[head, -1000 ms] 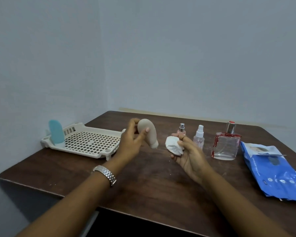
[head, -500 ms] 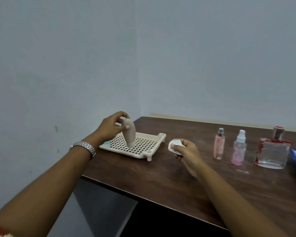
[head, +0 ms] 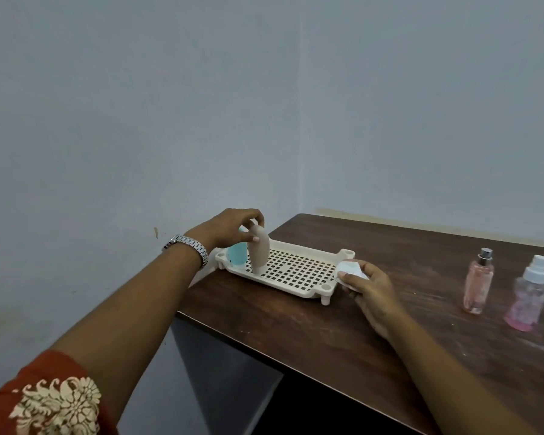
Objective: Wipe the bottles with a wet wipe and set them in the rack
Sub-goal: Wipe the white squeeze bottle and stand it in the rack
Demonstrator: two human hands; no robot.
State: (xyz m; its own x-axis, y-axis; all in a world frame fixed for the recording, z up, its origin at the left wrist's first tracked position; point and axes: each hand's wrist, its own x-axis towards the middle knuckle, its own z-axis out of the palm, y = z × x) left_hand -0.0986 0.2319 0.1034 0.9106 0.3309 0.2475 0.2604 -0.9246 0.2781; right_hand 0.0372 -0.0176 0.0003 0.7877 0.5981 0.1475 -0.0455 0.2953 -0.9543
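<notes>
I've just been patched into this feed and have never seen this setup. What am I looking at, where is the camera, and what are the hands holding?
There is no machine here: a person works with bare hands, and the single camera is worn on their head, looking forward and down. The left hand, with a wristwatch, holds a beige bottle by its top, standing it upright on the perforated cream rack. A blue bottle already stands in the rack just behind it. The right hand grips a crumpled white wet wipe beside the rack. To the right, on the dark wooden table, wait a slim pink spray bottle and a rounder pink one with a white sprayer.
</notes>
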